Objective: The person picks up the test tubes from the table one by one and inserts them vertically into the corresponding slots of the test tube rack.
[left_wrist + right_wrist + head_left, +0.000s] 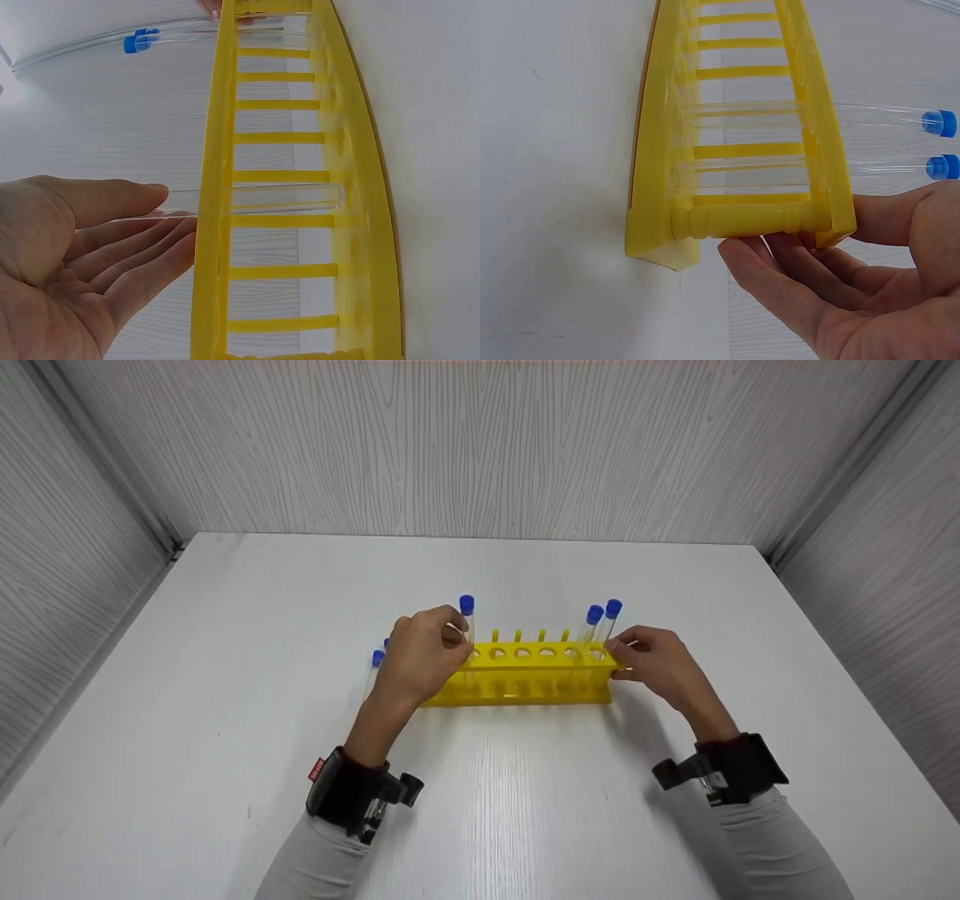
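Note:
A yellow test tube rack [517,666] stands on the table between my two hands. With thumb and fingers, my left hand [424,656] holds a clear blue-capped test tube [468,622]; its lower end passes through a hole of the rack, as the left wrist view shows. My right hand [652,660] grips the rack's right end, thumb at the top plate and fingers beneath it. Two more capped tubes, a left one [592,619] and a right one [612,611], lean slightly in the holes near that end.
Left of my left hand, a blue-capped tube [376,660] shows, with another blue cap [386,643] mostly hidden behind the hand. Small yellow pegs [518,635] rise along the rack's back. Grey wood-grain panels [480,450] bound the white table [225,607] at the back and sides.

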The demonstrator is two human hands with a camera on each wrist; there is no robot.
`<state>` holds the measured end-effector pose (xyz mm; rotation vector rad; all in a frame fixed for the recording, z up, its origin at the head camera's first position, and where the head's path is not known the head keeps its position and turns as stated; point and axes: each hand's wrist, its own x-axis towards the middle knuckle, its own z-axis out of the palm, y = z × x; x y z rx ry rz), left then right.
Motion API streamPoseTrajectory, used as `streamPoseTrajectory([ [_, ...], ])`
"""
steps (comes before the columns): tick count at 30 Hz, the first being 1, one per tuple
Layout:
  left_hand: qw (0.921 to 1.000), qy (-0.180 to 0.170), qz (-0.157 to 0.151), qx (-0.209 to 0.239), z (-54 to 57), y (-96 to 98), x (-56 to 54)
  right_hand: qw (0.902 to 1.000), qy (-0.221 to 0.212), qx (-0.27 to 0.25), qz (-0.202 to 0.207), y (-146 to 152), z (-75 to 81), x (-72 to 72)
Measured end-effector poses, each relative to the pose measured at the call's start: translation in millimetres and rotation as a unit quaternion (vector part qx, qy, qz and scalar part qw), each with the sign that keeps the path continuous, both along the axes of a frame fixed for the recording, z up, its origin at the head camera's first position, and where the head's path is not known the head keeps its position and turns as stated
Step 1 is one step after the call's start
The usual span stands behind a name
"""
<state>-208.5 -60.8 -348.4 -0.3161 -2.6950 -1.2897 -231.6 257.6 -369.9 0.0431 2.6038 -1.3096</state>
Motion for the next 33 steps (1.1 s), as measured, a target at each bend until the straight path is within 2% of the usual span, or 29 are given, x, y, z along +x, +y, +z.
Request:
streamPoseTrajectory([
  [5, 0.9999, -0.008, 0.001, -0.007, 0.5, 0.4, 0.7, 0.9998, 0.006, -0.019, 0.003, 0.2, -1.3, 1.0],
  [27, 0.9992, -0.014, 0.011, -0.035, -0.8, 3.4, 1.7, 0.9999, -0.006, 0.007, -0.009, -1.6, -1.5, -2.0],
  [33, 0.9993, -0.015, 0.008, -0.033, 0.6, 3.2, 2.3, 1.0, 0.003, 0.001, -0.003, -1.6, -1.0, 0.1],
])
